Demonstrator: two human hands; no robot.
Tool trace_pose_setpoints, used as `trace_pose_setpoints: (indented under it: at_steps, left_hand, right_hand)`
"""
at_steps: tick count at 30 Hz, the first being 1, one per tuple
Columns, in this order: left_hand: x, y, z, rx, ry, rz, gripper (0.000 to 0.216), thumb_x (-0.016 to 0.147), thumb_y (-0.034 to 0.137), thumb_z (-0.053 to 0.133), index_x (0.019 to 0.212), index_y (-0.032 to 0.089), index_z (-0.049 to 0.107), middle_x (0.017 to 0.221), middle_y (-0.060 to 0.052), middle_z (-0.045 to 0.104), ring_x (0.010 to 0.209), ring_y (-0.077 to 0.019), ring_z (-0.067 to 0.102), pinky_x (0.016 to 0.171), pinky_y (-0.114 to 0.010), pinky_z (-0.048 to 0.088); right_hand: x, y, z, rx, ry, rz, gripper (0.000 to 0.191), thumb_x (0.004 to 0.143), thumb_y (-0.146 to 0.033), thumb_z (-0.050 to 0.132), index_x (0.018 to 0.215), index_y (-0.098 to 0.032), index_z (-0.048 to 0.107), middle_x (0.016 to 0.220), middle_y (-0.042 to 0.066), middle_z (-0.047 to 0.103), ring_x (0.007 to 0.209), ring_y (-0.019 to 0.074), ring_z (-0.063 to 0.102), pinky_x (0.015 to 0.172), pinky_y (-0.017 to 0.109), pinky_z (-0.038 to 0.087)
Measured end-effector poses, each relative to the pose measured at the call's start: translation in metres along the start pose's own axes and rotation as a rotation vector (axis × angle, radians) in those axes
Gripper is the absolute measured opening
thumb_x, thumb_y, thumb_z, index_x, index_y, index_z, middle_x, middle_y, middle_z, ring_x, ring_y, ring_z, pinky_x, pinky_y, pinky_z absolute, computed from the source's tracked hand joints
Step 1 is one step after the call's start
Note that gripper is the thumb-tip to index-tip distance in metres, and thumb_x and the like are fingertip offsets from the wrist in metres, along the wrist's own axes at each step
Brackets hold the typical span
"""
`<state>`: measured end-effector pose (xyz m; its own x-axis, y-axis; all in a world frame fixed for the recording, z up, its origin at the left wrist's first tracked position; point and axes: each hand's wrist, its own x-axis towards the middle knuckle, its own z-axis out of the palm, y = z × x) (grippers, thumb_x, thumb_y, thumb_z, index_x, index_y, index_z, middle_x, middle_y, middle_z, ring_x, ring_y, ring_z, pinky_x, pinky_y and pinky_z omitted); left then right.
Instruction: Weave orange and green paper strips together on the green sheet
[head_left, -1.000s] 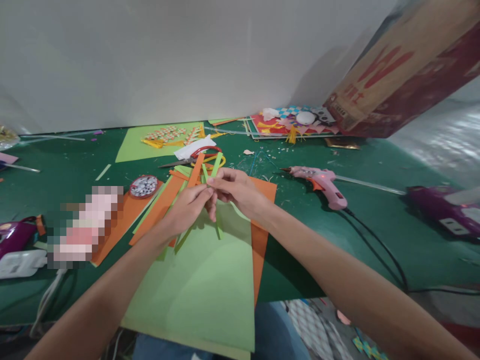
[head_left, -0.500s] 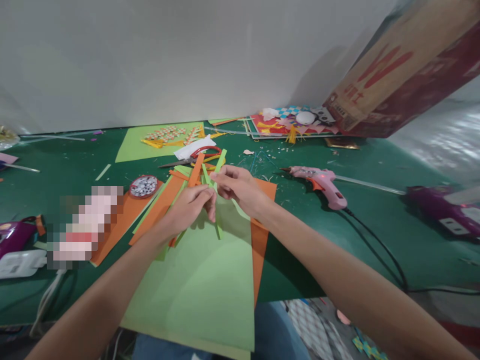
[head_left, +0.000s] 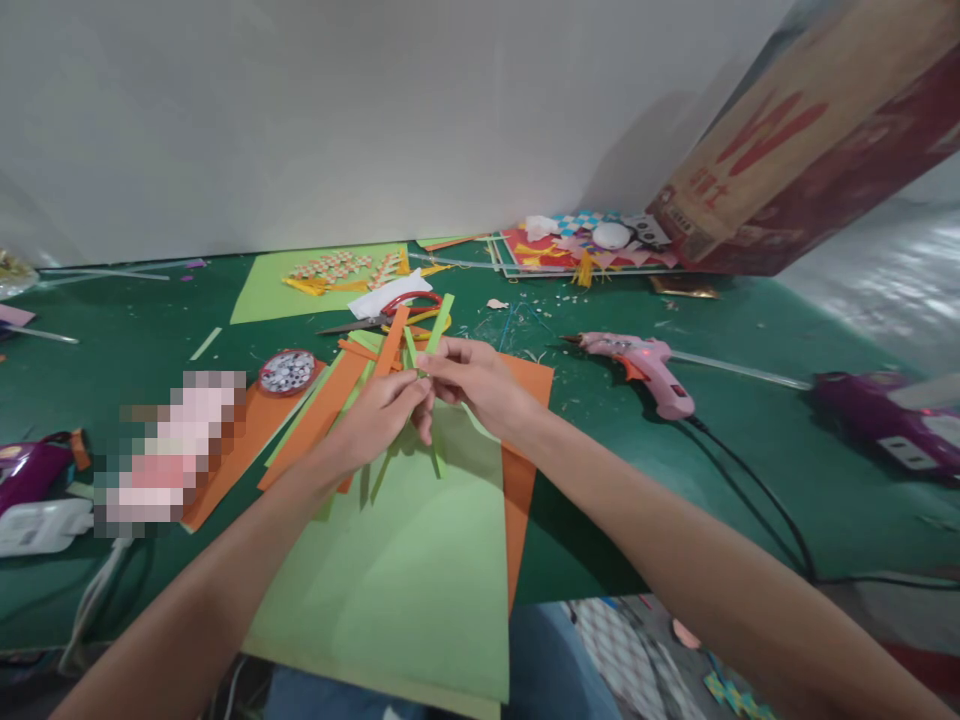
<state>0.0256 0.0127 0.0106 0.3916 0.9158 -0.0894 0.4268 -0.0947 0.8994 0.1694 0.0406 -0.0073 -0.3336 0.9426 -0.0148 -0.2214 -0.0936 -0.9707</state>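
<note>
Both left hand [head_left: 381, 410] and right hand [head_left: 474, 380], slightly apart a moment earlier, had met again, pinching green strips [head_left: 441, 322], now seemingly steadied from both sides; ends jutted beyond them, green sheet [head_left: 420, 580] beneath.

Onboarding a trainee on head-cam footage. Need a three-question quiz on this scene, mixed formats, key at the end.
1. Multiple choice: What do the bare left hand and bare right hand have at their fingertips?
A: a pink plastic glue gun
B: a piece of white paper
C: narrow light-green paper strips

2. True or false: The round, red-rimmed container lies to the left of both hands.

3. Fill in the blank: Beyond the hands lie metal-bladed scissors with one yellow handle loop and one ____ handle loop.

Key: 1: C. 2: true. 3: red.
</note>
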Motion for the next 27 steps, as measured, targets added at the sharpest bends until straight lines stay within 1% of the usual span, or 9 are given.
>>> trace_pose_setpoints:
  at_steps: [7, 13, 19, 24, 27]
  left_hand:
    - [0.0005, -0.0018, 0.0, -0.001, -0.014, -0.003, 0.03, 0.09, 0.026, 0.035, 0.064, 0.019, 0.047, 0.054, 0.001, 0.06, 0.056, -0.0125, 0.054, 0.058, -0.024, 0.038]
    - [0.0004, -0.0017, 0.0001, -0.013, -0.009, -0.013, 0.029, 0.09, 0.026, 0.035, 0.064, 0.019, 0.047, 0.054, 0.001, 0.06, 0.057, -0.0131, 0.055, 0.059, -0.025, 0.039]
    - [-0.0003, 0.0042, 0.0005, 0.0, -0.006, -0.047, 0.032, 0.09, 0.028, 0.036, 0.062, 0.019, 0.048, 0.051, 0.001, 0.059, 0.054, -0.0129, 0.055, 0.056, -0.024, 0.039]
    - [0.0004, 0.0025, 0.0002, -0.042, -0.023, -0.036, 0.032, 0.091, 0.027, 0.033, 0.063, 0.019, 0.048, 0.053, 0.001, 0.059, 0.056, -0.0132, 0.057, 0.061, -0.025, 0.041]
    - [0.0012, 0.001, -0.0001, -0.077, -0.019, -0.021, 0.032, 0.091, 0.027, 0.033, 0.064, 0.019, 0.047, 0.052, 0.002, 0.059, 0.056, -0.013, 0.057, 0.062, -0.025, 0.042]
  right_hand:
    - [-0.0026, -0.0019, 0.0044, 0.016, 0.035, -0.01, 0.043, 0.06, -0.043, 0.079, 0.054, -0.018, 0.045, 0.042, -0.007, 0.045, 0.038, 0.003, 0.032, 0.04, 0.022, 0.022]
    - [-0.0039, -0.0043, 0.0052, 0.018, 0.028, -0.006, 0.041, 0.064, -0.042, 0.077, 0.054, -0.018, 0.045, 0.041, -0.007, 0.047, 0.037, 0.0027, 0.03, 0.04, 0.023, 0.021]
    - [-0.0018, -0.0045, 0.0033, -0.007, 0.103, -0.025, 0.043, 0.062, -0.043, 0.078, 0.053, -0.019, 0.043, 0.038, -0.01, 0.035, 0.037, 0.0028, 0.026, 0.04, 0.023, 0.018]
    - [-0.0013, -0.0047, 0.0028, -0.026, 0.123, -0.04, 0.044, 0.062, -0.044, 0.078, 0.052, -0.019, 0.043, 0.039, -0.009, 0.038, 0.038, 0.0035, 0.03, 0.041, 0.023, 0.02]
    - [-0.0014, -0.0055, 0.0019, -0.015, 0.075, -0.007, 0.043, 0.061, -0.043, 0.079, 0.053, -0.018, 0.044, 0.041, -0.008, 0.041, 0.039, 0.0042, 0.035, 0.042, 0.023, 0.023]
